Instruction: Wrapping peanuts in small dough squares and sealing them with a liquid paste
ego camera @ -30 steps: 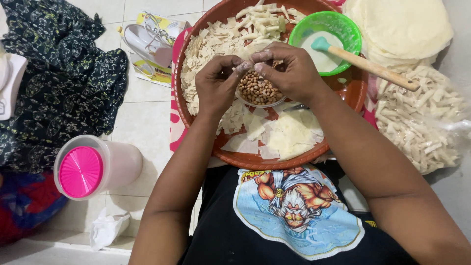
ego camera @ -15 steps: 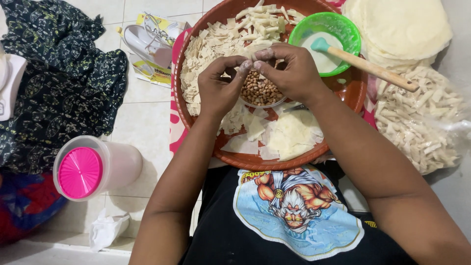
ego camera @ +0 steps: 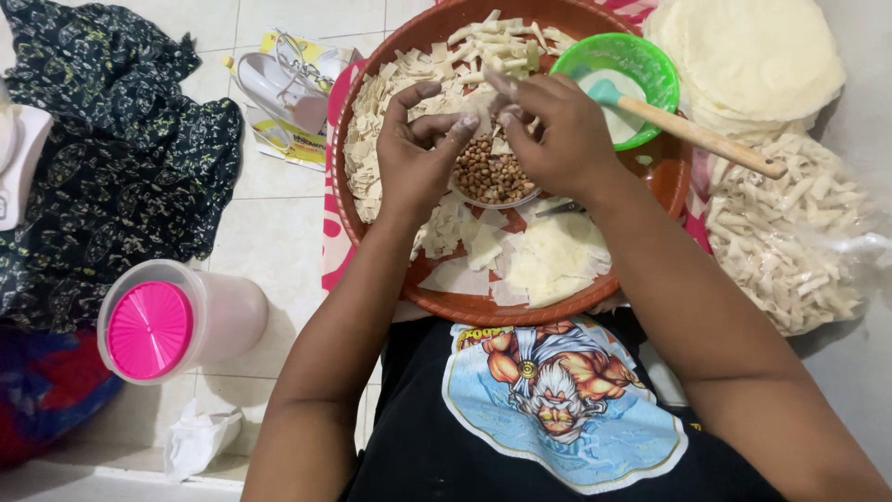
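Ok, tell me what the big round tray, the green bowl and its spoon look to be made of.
Tray: probably plastic, reddish-brown, smooth with a moulded rim. Green bowl: translucent plastic, light shows through its wall. Spoon: pale wooden handle with matt grain; its teal head looks like silicone or plastic.

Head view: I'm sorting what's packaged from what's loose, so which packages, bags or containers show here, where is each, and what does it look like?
Clear plastic bag: right of the tray, bulging with pale rolled strips.
Yellow printed packet: on the floor tiles left of the tray, flat, with white sandals on it.
Translucent plastic jar: lower left, lying on its side, round pink lid.
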